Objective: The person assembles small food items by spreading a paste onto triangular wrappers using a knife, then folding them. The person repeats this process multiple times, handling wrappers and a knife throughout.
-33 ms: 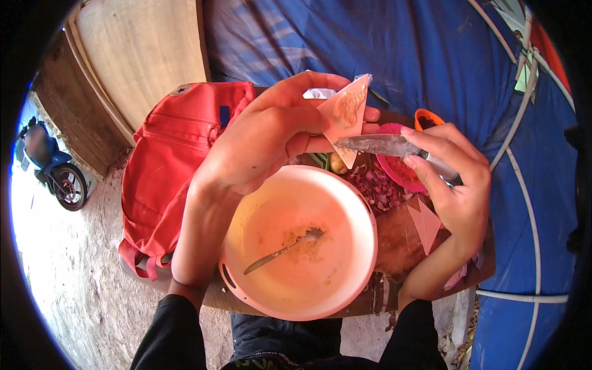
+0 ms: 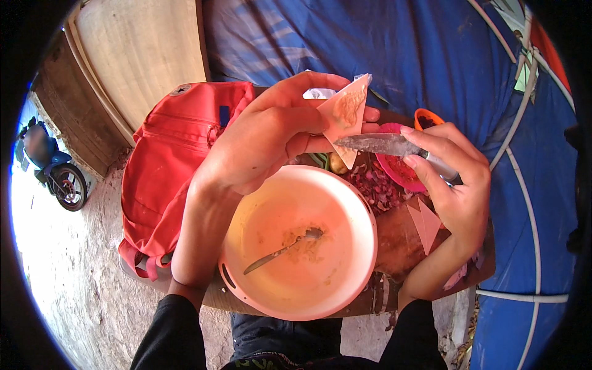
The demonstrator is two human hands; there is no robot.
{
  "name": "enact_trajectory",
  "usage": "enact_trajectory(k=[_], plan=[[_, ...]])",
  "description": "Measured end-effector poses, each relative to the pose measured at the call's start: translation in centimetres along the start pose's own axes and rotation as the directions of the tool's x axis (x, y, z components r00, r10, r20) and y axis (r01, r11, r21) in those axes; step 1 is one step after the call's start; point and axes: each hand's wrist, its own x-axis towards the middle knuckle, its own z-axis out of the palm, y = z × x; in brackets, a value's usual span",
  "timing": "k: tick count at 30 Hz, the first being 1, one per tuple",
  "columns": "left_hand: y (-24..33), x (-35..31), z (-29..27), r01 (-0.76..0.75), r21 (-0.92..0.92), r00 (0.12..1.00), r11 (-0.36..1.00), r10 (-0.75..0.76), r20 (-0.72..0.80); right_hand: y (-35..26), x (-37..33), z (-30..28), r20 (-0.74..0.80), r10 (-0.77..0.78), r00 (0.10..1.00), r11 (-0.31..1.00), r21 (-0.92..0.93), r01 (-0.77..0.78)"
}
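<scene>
Over the far rim of a large white basin [image 2: 361,219], my left hand [image 2: 277,126] pinches a pale, flat triangular piece [image 2: 346,114]. A tan paste is smeared on its upper face. My right hand [image 2: 459,176] grips a knife [image 2: 382,144] by its light handle. The smudged blade points left, its tip at the lower part of the triangle; whether it touches cannot be made out. Inside the basin lies a metal spoon [image 2: 271,256], its bowl end among thin remains of tan paste. Two similar pale triangles [image 2: 424,227] rest on the table beside my right forearm.
A red backpack [image 2: 166,172] lies left of the basin. Beyond it on the right are reddish-purple onion skins [image 2: 373,185], a pink bowl [image 2: 404,176] and a small orange cup [image 2: 425,116]. A blue tarp [image 2: 370,43] hangs behind, with white pipes [image 2: 533,216] at right. A motorbike [image 2: 55,166] stands far left.
</scene>
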Motion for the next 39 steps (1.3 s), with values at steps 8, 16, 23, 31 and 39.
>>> enact_trajectory(k=[8,16,23,31,39], plan=[[0.2,-0.3,0.6,0.038,0.034,0.997,0.999,-0.036,-0.061,0.3,0.1,0.0,-0.001,0.034,0.999,0.999,0.027,-0.033],[0.7,-0.2,0.1,0.060,-0.009,0.998,0.998,-0.060,-0.025,1.4,0.2,0.0,-0.049,-0.018,0.999,1.000,0.010,0.018],[1.3,-0.1,0.1,0.035,0.052,0.998,0.998,-0.032,-0.044,1.8,0.2,-1.2,-0.076,0.045,0.996,0.999,-0.020,-0.046],[0.6,0.1,0.3,0.118,0.025,0.992,0.993,-0.119,0.043,1.4,-0.3,-1.4,-0.079,0.286,0.955,0.913,0.325,-0.247],[0.5,1.3,-1.8,-0.066,-0.047,0.992,0.997,0.070,0.108,2.6,-0.3,-0.5,0.116,0.336,0.935,0.874,0.332,-0.355]])
